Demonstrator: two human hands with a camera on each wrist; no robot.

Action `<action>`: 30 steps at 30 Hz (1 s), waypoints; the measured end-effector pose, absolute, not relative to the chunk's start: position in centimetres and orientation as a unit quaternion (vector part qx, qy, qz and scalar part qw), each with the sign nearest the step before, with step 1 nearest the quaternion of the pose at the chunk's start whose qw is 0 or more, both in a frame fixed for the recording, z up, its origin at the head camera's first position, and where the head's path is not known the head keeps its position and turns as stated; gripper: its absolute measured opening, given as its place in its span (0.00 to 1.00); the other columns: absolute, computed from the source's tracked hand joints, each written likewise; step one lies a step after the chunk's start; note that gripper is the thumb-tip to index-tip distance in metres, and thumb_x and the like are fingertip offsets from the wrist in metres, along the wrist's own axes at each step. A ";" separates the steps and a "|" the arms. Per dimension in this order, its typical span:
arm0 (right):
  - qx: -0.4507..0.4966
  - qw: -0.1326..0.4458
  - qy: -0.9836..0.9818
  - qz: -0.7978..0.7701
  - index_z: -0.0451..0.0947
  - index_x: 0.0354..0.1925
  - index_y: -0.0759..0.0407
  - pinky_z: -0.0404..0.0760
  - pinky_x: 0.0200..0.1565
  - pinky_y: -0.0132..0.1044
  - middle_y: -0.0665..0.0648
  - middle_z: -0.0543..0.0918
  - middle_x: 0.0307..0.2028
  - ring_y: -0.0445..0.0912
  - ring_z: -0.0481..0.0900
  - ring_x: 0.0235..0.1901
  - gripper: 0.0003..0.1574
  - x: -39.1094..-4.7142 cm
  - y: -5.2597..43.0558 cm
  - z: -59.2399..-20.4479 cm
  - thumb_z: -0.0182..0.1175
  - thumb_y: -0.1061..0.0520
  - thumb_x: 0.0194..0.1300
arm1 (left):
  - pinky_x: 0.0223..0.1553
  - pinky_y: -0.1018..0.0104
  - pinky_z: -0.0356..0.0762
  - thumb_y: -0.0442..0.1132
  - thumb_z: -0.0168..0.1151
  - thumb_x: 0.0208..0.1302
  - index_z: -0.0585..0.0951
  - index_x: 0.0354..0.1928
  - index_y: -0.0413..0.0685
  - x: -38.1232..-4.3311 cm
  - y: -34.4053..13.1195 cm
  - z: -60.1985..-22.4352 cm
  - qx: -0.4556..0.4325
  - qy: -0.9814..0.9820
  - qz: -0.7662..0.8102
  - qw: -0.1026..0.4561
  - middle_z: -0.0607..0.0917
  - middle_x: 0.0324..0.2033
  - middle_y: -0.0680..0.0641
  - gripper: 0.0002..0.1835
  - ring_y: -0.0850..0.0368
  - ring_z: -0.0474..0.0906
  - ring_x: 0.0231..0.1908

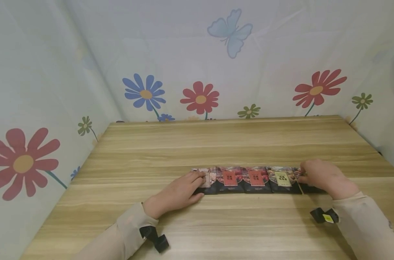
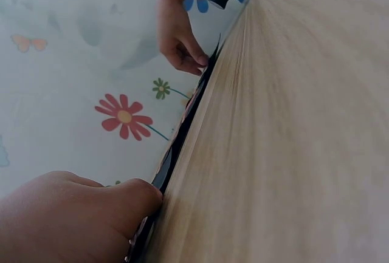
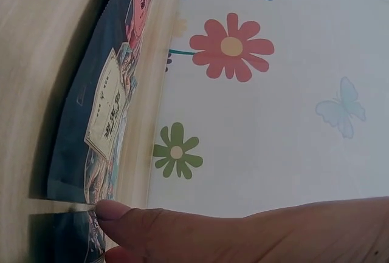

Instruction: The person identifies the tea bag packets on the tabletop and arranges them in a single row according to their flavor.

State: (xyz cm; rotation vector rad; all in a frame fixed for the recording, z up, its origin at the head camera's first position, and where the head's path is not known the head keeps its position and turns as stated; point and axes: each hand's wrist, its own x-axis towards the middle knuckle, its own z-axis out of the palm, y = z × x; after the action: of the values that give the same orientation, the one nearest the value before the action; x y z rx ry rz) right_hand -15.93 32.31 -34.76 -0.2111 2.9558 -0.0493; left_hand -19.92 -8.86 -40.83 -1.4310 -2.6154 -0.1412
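Observation:
Several flat dark packets with coloured labels lie in a row on the wooden table. My left hand (image 1: 180, 189) rests its fingers on the leftmost packet (image 1: 208, 180), which has a pale pink label; the thumb lies by its near edge. Two packets with red labels, the left one (image 1: 230, 179) and the right one (image 1: 256, 179), come after it, then a packet with a pale yellow label (image 1: 283, 178). At the right end my right hand (image 1: 325, 177) pinches the rightmost packet (image 3: 72, 237), covering most of it. A narrow gap separates that packet from the yellow-labelled one.
The wooden table (image 1: 197, 144) reaches back to a white curtain (image 1: 170, 43) printed with flowers and a butterfly. Black wrist cameras hang under both sleeves, the left one (image 1: 154, 238) and the right one (image 1: 324, 216) near the tabletop.

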 end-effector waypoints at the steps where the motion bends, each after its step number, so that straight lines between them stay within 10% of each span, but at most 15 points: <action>1: -0.071 0.089 0.993 -0.017 0.79 0.32 0.63 0.73 0.23 0.40 0.54 0.80 0.25 0.44 0.71 0.23 0.15 -15.9 32.3 -34.7 0.66 0.51 0.58 | 0.67 0.58 0.70 0.49 0.56 0.68 0.76 0.55 0.41 -19.9 -8.9 -40.8 -0.478 -0.873 -0.047 0.079 0.76 0.60 0.42 0.22 0.49 0.73 0.61; 30: -0.071 0.104 0.991 -0.035 0.78 0.43 0.67 0.81 0.30 0.52 0.65 0.85 0.36 0.55 0.82 0.32 0.25 -16.1 33.6 -35.0 0.63 0.46 0.61 | 0.65 0.59 0.72 0.51 0.55 0.69 0.76 0.57 0.42 -20.1 -8.1 -41.0 -0.486 -0.871 -0.008 0.071 0.76 0.60 0.43 0.23 0.50 0.73 0.61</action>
State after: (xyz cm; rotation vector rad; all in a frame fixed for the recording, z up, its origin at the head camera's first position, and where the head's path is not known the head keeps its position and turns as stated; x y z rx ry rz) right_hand -16.13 33.57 -34.97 -0.2102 2.9238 -0.1032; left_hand -20.15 -8.12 -41.02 -1.4612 -2.6191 -0.0232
